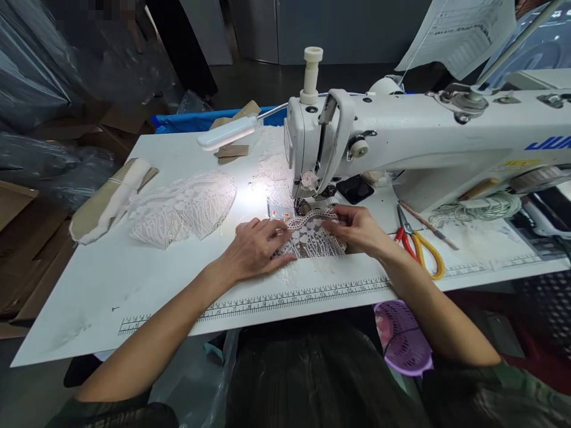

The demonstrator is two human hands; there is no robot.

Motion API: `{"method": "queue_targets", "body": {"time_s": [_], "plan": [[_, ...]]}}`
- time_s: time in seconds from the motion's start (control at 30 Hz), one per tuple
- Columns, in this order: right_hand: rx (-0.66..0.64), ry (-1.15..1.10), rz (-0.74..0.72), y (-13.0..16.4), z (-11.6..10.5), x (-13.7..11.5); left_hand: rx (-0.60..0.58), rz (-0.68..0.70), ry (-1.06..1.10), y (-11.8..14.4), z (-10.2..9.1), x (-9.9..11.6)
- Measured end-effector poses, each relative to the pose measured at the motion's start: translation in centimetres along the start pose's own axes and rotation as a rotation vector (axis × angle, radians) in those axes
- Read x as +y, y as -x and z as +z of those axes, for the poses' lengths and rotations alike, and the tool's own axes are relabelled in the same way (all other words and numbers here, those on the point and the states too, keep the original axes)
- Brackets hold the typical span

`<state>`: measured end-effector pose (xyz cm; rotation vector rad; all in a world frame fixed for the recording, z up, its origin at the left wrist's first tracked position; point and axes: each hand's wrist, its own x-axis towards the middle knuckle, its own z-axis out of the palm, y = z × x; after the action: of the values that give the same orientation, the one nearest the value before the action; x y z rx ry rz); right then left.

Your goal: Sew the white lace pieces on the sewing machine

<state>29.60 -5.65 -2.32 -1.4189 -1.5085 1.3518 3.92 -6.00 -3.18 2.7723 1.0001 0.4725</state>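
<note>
lace piece (312, 235) lies flat between both hands; left fingers (274, 238) spread on it, right fingers (336, 223) pinching its edge.

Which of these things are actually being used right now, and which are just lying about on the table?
In use:
left hand and right hand, both flat on the lace piece
sewing machine, its needle end just beyond the lace
lamp

Lying about:
lace pile
scissors
beige fabric roll
coiled cord

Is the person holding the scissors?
No, the scissors lie on the table by the right hand, while both that hand and the left hand rest on the lace piece.
</note>
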Motion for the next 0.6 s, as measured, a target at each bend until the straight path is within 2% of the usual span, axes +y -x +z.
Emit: {"method": "queue_targets", "body": {"time_s": [0.1,0.2,0.27,0.33,0.47,0.6], "plan": [[-0.027,-0.266,0.091,-0.2,2.6,-0.9,0.063,-0.211,0.251,0.2,-0.8,-0.6],[-0.183,-0.409,0.134,-0.3,4.7,-2.1,-0.058,-0.413,0.623,0.6,-2.0,-0.8],[-0.324,-0.392,0.099,-0.4,4.9,-2.5,-0.123,-0.503,0.684,0.9,-2.7,-0.6],[-0.333,-0.206,0.000,-0.6,4.2,-2.2,-0.107,-0.567,0.604,1.0,-3.0,-0.3],[-0.084,0.446,-0.333,-1.2,2.2,-0.5,-0.116,-0.611,0.543,1.0,-3.0,0.0],[-0.161,0.751,-0.644,-1.2,2.1,0.6,-0.078,-0.682,0.501,0.6,-2.5,0.1]]}}
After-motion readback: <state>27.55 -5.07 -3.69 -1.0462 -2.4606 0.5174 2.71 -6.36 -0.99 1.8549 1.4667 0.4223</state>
